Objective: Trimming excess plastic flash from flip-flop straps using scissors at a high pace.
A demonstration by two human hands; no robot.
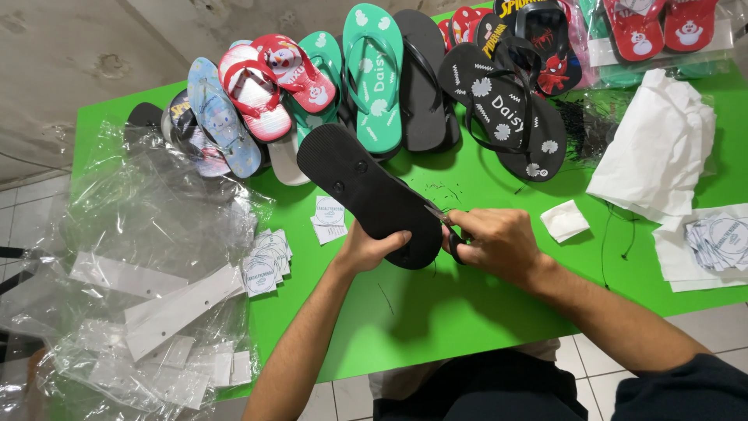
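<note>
Black flip-flop [370, 191], sole up, tilted over the green table [436, 312], heel end pinched in left hand [372, 248], thumb over the edge. Right hand [497, 242] closed round black-handled scissors [446, 226], blades at the sole's rim beside the heel. Forearms angled in from below. Small round-printed white labels [265, 261] stacked left of the wrist, two more [329, 217] under the sole, another pile [721, 240] at far right. Clear plastic bags [148, 281] with white card strips heaped on the left. Plain matte sole, three plug dimples, short black trimmings scattered nearby.
</note>
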